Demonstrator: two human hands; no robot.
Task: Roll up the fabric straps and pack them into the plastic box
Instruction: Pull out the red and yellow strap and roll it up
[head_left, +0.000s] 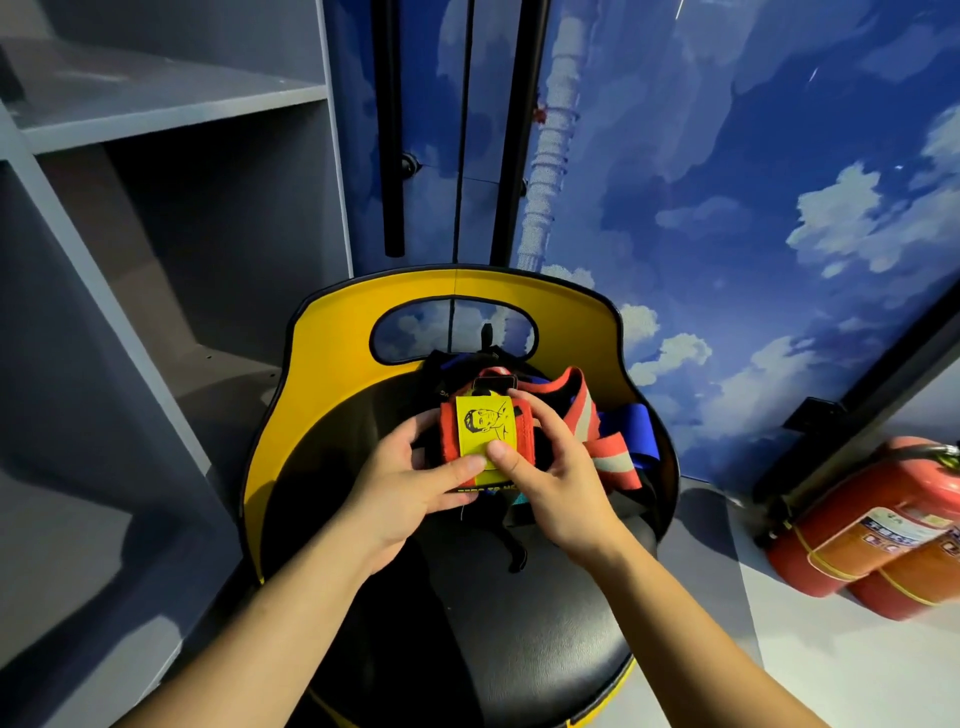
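You are holding a rolled red strap (480, 434) with a yellow label between both hands, just above a black chair seat (519, 639). Your left hand (410, 483) is curling its fingers round the roll from the left side, while your right hand (550, 478) is gripping it from the right, its thumb pressing the label flat. This roll is looking nearly finished. Just beyond your right hand, loose red-and-grey straps (587, 415) and a blue strap (636, 428) are lying tangled and unrolled, so most of the work seems to be remaining. No plastic box is showing anywhere in view.
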